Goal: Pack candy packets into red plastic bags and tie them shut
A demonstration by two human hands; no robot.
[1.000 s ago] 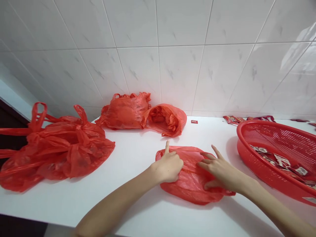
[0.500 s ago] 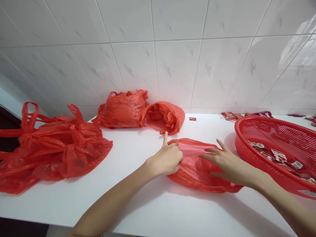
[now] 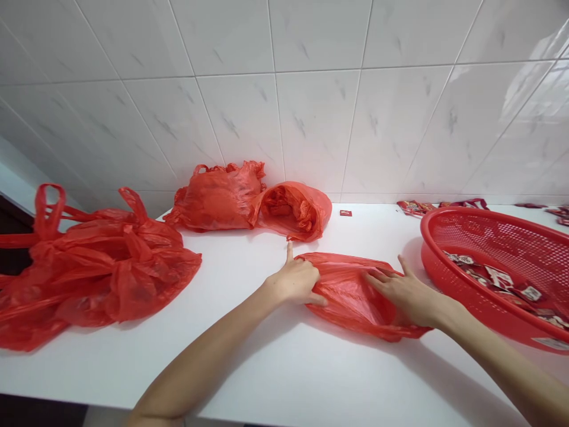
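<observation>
Red plastic bag (image 3: pixel 347 293) lies low between both sets of fingers, its mouth spread. At its nine o'clock edge the left hand (image 3: pixel 294 281) curls most fingers at the film, one finger sticking out toward twelve; whether they pinch it, I cannot tell. At its three o'clock side the right hand (image 3: pixel 411 296) has its fingers spread wide over and into the mouth, one raised clear. Beyond the right hand, at two o'clock, stands a red basket (image 3: pixel 464 308) with small packets (image 3: pixel 500 277) inside. A small red packet (image 3: pixel 345 213) lies at twelve. At eleven is a bag with a round open mouth (image 3: pixel 322 204), touching a stuffed bag (image 3: pixel 220 201) at ten. Heaped bags (image 3: pixel 128 276) lie at nine on the white table (image 3: pixel 249 367).
</observation>
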